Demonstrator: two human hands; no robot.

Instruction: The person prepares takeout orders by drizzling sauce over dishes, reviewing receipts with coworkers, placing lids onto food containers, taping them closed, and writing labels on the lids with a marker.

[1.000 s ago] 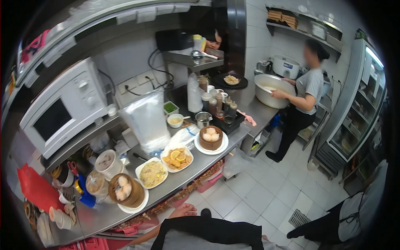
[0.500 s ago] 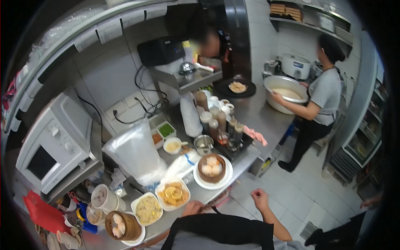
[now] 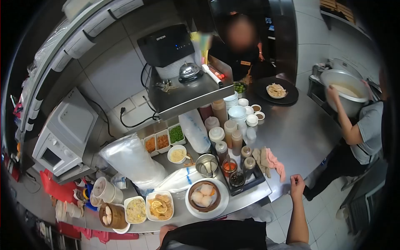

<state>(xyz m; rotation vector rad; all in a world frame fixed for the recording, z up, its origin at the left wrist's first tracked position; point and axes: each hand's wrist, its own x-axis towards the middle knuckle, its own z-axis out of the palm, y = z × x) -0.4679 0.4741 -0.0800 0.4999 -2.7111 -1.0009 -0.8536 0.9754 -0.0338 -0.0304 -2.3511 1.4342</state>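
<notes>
My right hand (image 3: 297,186) is raised beyond the counter's front edge, below a pink cloth (image 3: 275,163), fingers curled together with nothing visible in them. Only part of my left hand (image 3: 166,230) shows at the counter edge, its fingers hidden by my apron. Nearest to it are a dish of fried pieces with lemon slices (image 3: 160,206) and a dish of fried rice (image 3: 136,210). To their right, a bamboo steamer (image 3: 204,197) with pale dumplings sits on a white plate. Another steamer (image 3: 111,216) with dumplings stands at the left.
Sauce bottles (image 3: 231,135) crowd a black tray (image 3: 249,184). Above the counter juts a metal shelf (image 3: 183,93) with a bell (image 3: 190,71). One person (image 3: 243,54) stands behind the pass; another (image 3: 362,129) holds a large metal pot (image 3: 348,91) at the right. A microwave (image 3: 66,133) stands left.
The view has turned toward the shelf and sauce bottles. My right hand has come up into view and moved right. The person at the right now holds the pot raised and tilted.
</notes>
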